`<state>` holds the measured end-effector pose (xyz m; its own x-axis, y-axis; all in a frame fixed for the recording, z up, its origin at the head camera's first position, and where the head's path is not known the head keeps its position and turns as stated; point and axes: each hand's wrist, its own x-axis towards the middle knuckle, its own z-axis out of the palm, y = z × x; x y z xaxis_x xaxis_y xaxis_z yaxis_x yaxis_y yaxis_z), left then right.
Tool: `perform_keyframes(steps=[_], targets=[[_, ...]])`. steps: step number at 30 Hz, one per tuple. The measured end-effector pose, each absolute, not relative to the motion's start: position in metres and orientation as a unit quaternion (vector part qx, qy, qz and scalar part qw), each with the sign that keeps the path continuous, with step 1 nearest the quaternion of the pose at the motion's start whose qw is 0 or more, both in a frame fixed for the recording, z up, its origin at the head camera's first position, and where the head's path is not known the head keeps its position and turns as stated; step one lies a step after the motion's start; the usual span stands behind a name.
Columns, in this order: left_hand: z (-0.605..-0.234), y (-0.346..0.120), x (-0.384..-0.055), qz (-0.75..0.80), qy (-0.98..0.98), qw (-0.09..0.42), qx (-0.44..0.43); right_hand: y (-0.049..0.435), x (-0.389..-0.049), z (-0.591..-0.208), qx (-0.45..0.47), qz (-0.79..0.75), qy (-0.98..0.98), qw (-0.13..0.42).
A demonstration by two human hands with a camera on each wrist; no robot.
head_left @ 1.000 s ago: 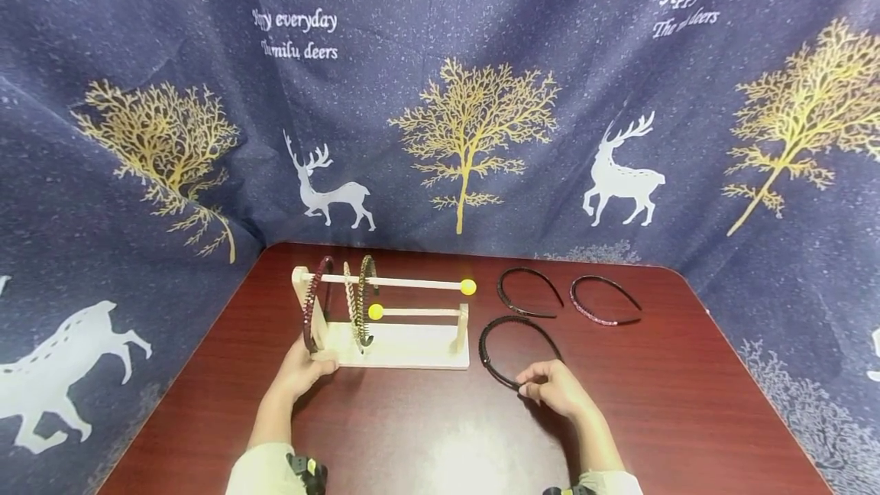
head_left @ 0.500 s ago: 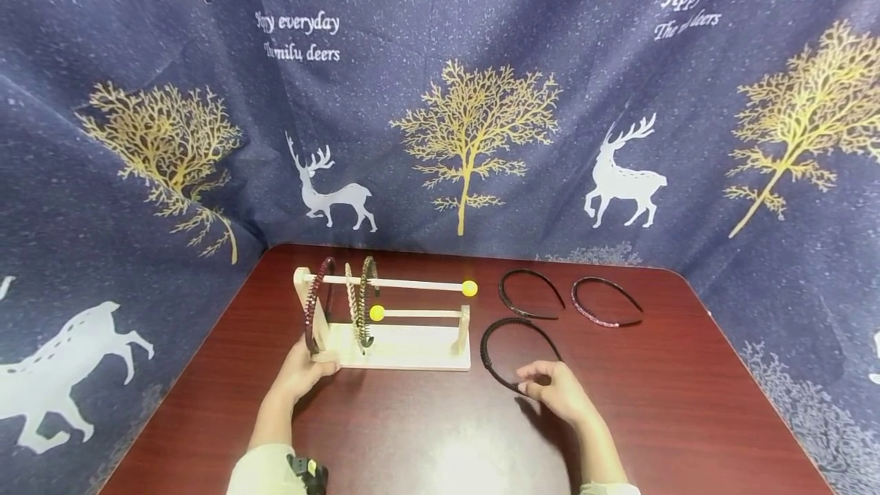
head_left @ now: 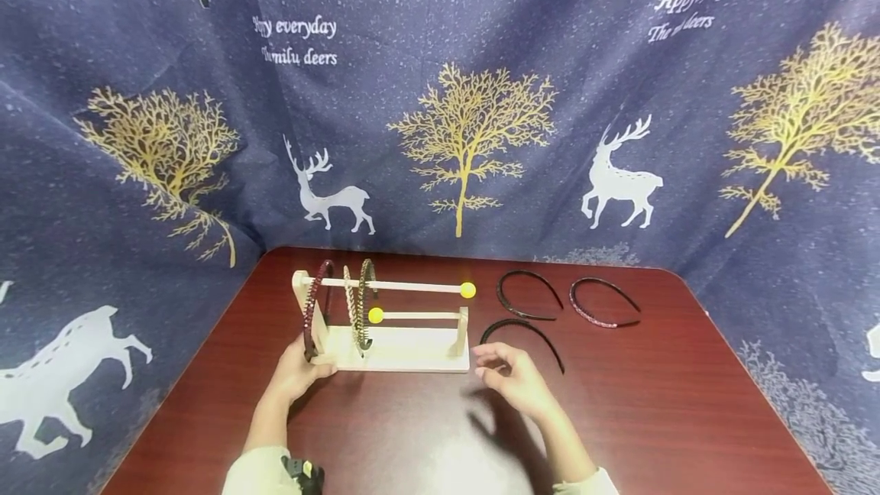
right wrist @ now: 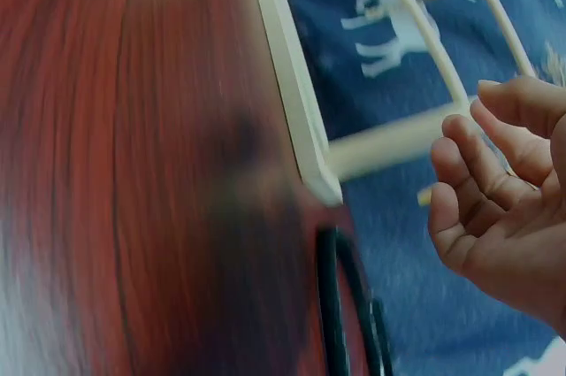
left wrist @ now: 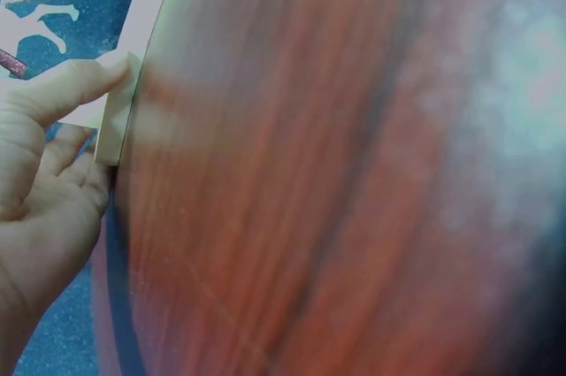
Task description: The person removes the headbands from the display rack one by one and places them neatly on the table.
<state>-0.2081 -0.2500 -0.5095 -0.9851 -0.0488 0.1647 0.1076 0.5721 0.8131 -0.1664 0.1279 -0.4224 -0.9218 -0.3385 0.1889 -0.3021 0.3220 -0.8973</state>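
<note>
A pale wooden headband stand [head_left: 419, 345] with two rods tipped by yellow balls sits left of centre in the head view. My left hand [head_left: 294, 374] holds its front left base corner, thumb on top and fingers below in the left wrist view. A dark red headband [head_left: 311, 313], a braided cream one and a gold-and-black one [head_left: 362, 315] hang on the upper rod. Off the base's front right corner is my right hand [head_left: 514, 382], raised with loosely bent fingers and nothing between them. Behind it lies a black headband [head_left: 532, 325], partly hidden by the hand.
Two more headbands lie at the back right: a black one [head_left: 505, 295] and one with pink sparkle [head_left: 593, 317]. A blue cloth [head_left: 385, 98] printed with deer and trees hangs behind the reddish-brown table [head_left: 660, 403].
My right hand has moved off the black headband's near end, left and slightly back toward the stand. That headband stays on the table. My left hand keeps its hold on the base.
</note>
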Motion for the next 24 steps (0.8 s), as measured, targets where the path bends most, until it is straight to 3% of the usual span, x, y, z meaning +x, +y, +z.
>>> perform_keyframes(steps=[8,24], targets=[[-0.505,-0.248,-0.208,-0.451,-0.889,0.076,0.000,0.092,-0.171,-0.415,-0.253,-0.568,0.783,0.017],[-0.504,-0.249,-0.209,-0.438,-0.896,0.068,-0.014,0.038,-0.172,-0.424,-0.218,-0.679,0.699,0.049]])
